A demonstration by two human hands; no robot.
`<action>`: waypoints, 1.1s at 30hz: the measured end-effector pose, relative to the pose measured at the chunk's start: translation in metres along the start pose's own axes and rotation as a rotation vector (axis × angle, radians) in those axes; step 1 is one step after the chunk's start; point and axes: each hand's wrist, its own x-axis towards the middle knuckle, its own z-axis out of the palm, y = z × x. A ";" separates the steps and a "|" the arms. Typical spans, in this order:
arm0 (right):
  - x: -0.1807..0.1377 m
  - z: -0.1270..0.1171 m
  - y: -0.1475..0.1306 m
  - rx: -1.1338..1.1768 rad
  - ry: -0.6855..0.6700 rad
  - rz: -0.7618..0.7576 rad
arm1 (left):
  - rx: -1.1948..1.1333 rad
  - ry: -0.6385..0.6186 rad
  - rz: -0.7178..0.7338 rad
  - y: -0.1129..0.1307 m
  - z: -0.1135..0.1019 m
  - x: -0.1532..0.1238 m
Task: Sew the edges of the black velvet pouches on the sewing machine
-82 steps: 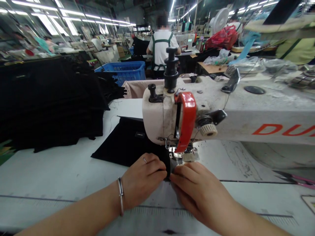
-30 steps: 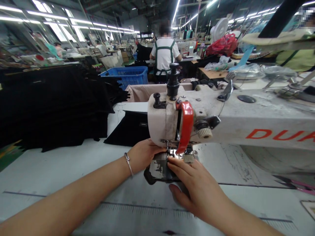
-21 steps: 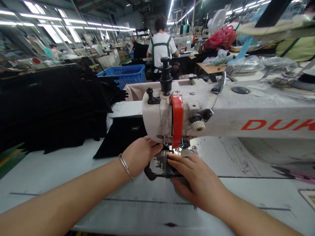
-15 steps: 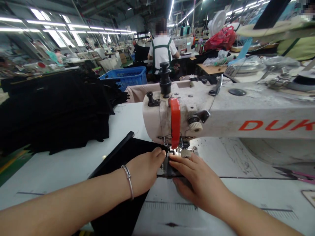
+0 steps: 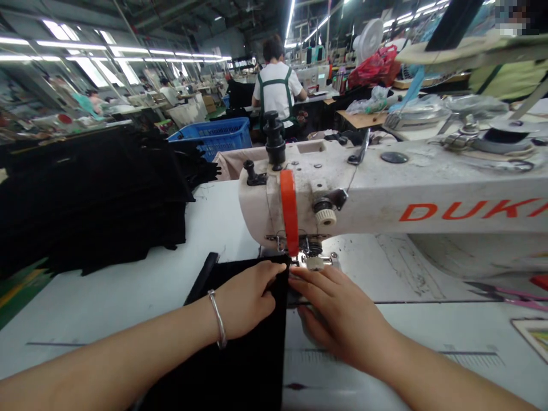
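A black fabric panel [image 5: 252,365] lies under my left hand [image 5: 246,294], its upper right corner at the presser foot [image 5: 302,261] of a white sewing machine [image 5: 368,194]. My left index finger reaches along the cloth to that corner, with the thumb apart from it, pressing rather than gripping. A silver bangle [image 5: 218,319] is on the left wrist. On the machine bed just right of the panel's edge rests my right hand [image 5: 338,308], fingers stretched flat towards the foot, thumb spread below. Whether its fingertips touch the cloth edge is hidden.
A large stack of black fabric pieces [image 5: 94,194] covers the table's left side. Snips with pink handles [image 5: 509,294] lie to the right. An orange guard [image 5: 290,211] hangs before the needle. Behind stand a blue basket [image 5: 231,134] and a seated person [image 5: 276,91].
The black panel has turned so its right edge runs straight towards me beside the foot. My left thumb has come apart from the index finger. The right hand stays near the foot.
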 end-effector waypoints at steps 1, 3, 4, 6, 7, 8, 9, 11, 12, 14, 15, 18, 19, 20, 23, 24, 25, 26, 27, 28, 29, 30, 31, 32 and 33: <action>0.000 0.000 -0.001 -0.016 -0.015 -0.008 | -0.081 -0.035 -0.011 0.000 -0.004 0.001; -0.001 0.001 -0.002 -0.062 -0.057 -0.016 | -0.183 -0.078 -0.023 0.002 -0.012 0.005; -0.001 0.001 -0.002 -0.085 -0.073 -0.012 | -0.191 -0.071 -0.021 0.003 -0.015 0.007; -0.001 0.001 -0.003 -0.120 -0.083 0.002 | -0.134 -0.035 -0.014 0.006 -0.022 0.011; -0.001 0.001 -0.004 -0.129 -0.083 0.009 | -0.088 -0.030 -0.018 0.008 -0.023 0.013; -0.002 0.001 -0.004 -0.134 -0.084 0.012 | -0.038 -0.039 -0.025 0.011 -0.024 0.015; -0.002 0.001 -0.005 -0.136 -0.084 0.012 | 0.014 -0.052 -0.034 0.013 -0.023 0.015; -0.001 0.001 -0.006 -0.133 -0.087 0.015 | 0.116 -0.062 -0.044 0.015 -0.018 0.016; -0.001 0.002 -0.007 -0.130 -0.088 0.016 | 0.160 -0.055 -0.044 0.016 -0.015 0.016; -0.001 0.002 -0.006 -0.123 -0.090 0.016 | 0.217 -0.029 -0.047 0.015 -0.007 0.016; 0.000 0.002 -0.006 -0.121 -0.088 0.018 | 0.226 -0.018 -0.051 0.014 -0.004 0.017; -0.001 -0.002 -0.003 -0.109 -0.087 0.000 | 0.213 -0.001 -0.050 0.013 -0.001 0.018; -0.002 -0.004 -0.003 -0.099 -0.090 -0.013 | 0.214 0.007 -0.049 0.014 -0.001 0.016; -0.004 -0.006 -0.004 -0.088 -0.097 -0.028 | 0.223 0.016 -0.049 0.017 -0.002 0.013; -0.018 -0.003 -0.012 -0.051 -0.101 -0.101 | 0.290 0.038 -0.041 0.030 0.002 -0.014; -0.026 0.001 -0.016 -0.052 -0.074 -0.141 | 0.329 0.042 -0.015 0.035 0.007 -0.027; -0.035 0.006 -0.021 -0.064 -0.028 -0.183 | 0.383 0.062 0.029 0.038 0.015 -0.042; -0.044 0.013 -0.026 -0.087 0.040 -0.223 | 0.453 0.079 0.096 0.041 0.025 -0.057; -0.054 0.019 -0.030 -0.115 0.120 -0.252 | 0.545 0.108 0.190 0.043 0.037 -0.072; -0.064 0.025 -0.035 -0.140 0.186 -0.254 | 0.637 0.156 0.252 0.044 0.049 -0.085; -0.073 0.029 -0.039 -0.158 0.229 -0.248 | 0.715 0.193 0.289 0.044 0.061 -0.096; -0.082 0.031 -0.043 -0.162 0.245 -0.237 | 0.768 0.221 0.310 0.044 0.071 -0.105; -0.091 0.031 -0.046 -0.151 0.240 -0.231 | 0.784 0.238 0.305 0.044 0.078 -0.113; -0.099 0.030 -0.050 -0.123 0.221 -0.229 | 0.762 0.238 0.291 0.044 0.083 -0.118; -0.106 0.029 -0.053 -0.077 0.201 -0.219 | 0.706 0.236 0.269 0.045 0.084 -0.122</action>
